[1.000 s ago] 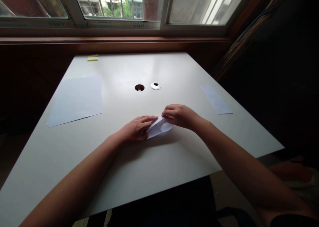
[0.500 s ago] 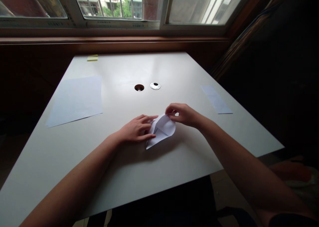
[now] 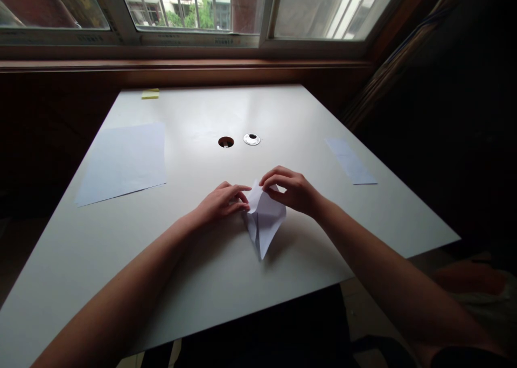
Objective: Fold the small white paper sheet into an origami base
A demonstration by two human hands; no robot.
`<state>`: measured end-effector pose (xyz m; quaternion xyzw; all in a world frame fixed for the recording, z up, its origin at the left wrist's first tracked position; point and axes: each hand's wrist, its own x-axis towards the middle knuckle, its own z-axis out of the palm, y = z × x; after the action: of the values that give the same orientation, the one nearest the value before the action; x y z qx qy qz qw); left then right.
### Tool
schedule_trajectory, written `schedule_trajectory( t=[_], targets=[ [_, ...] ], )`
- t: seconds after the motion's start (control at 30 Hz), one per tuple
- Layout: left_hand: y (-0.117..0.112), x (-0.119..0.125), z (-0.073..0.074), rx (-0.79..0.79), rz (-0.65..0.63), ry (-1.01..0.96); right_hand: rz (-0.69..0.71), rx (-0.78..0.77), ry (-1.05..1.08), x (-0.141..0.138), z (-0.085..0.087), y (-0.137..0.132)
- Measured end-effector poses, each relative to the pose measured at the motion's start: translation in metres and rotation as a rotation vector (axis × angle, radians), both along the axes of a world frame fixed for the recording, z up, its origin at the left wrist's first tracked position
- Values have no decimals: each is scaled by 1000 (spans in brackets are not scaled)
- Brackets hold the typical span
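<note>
Between my two hands, over the front middle of the white table (image 3: 194, 163), is a partly folded sheet of white paper (image 3: 269, 217). Its flaps stand up and a narrow tip points towards me. My left hand (image 3: 226, 200) pinches the paper's left edge between thumb and fingers. On the upper right, my right hand (image 3: 288, 187) has its thumb and fingertips closed on the top flap. The fingers cover part of the paper's upper folds.
Flat white sheets (image 3: 123, 163) lie at the left, and a narrow paper strip (image 3: 351, 162) at the right. Yellow sticky notes (image 3: 150, 94) are near the far left corner. Beyond my hands are a round cable hole (image 3: 225, 142) and a metal ring cover (image 3: 252, 139). A window (image 3: 194, 7) is behind the table.
The paper has turned, so its tip now points towards me rather than to the lower left. My left hand's spread fingers have drawn together at the edge; my right hand has shifted slightly left.
</note>
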<state>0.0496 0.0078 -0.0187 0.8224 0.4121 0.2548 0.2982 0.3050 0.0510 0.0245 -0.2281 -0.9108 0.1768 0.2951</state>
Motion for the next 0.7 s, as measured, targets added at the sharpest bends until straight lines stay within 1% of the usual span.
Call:
schedule_trajectory(
  t=[0.17, 0.3, 0.43, 0.53, 0.7],
  targets=[
    [-1, 2, -1, 82, -20, 79, 2, -42, 66, -5, -3, -2],
    [-3, 6, -2, 81, 17, 118, -13, -92, 144, -10, -8, -1],
    [-4, 8, -2, 83, 39, 125, -57, -152, 212, -14, -11, -1],
    [-4, 8, -1, 72, 41, 123, -70, -243, 274, -17, -14, -1],
    [-4, 9, -1, 58, 45, 137, -35, -456, 404, -22, -20, 1]
  ],
)
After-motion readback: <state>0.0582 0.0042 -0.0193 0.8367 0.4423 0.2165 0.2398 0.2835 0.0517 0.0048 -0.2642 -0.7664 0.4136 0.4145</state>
